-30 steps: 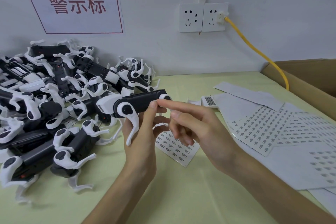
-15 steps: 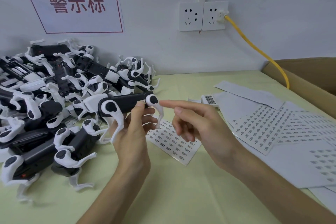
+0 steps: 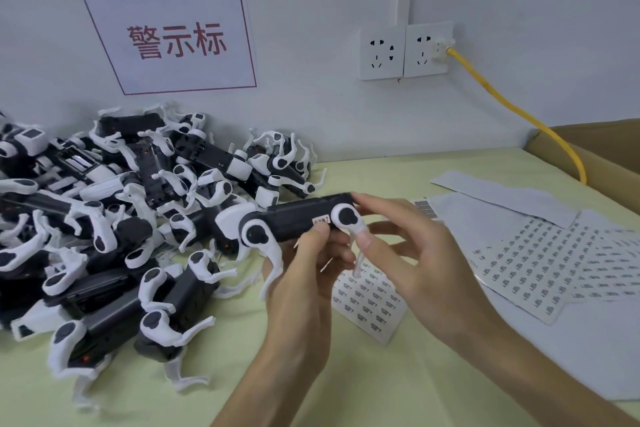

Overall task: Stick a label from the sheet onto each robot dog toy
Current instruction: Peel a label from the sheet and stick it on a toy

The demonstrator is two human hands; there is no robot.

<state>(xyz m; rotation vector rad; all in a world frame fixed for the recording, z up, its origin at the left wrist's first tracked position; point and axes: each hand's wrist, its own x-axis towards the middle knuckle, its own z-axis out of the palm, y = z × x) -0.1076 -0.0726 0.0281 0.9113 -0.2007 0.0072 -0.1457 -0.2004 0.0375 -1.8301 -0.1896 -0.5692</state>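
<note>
My left hand [image 3: 304, 274] grips a black-and-white robot dog toy [image 3: 294, 222] from below, held level above the table, with its thumb beside a small label [image 3: 321, 219] stuck on the black body. My right hand [image 3: 412, 253] holds the toy's rear end, index finger on top and thumb against the white rear leg. A label sheet [image 3: 370, 305] with several small printed labels lies on the table under the hands.
A pile of robot dog toys [image 3: 114, 218] covers the table's left side. More label sheets [image 3: 547, 253] are spread at the right. A cardboard box [image 3: 602, 149] stands at the far right, with a yellow cable [image 3: 512, 111] running from a wall socket [image 3: 405, 50].
The toy has swung back toward the right. My right hand, which had drawn away with its index finger out, has come back and taken hold of the toy's rear end.
</note>
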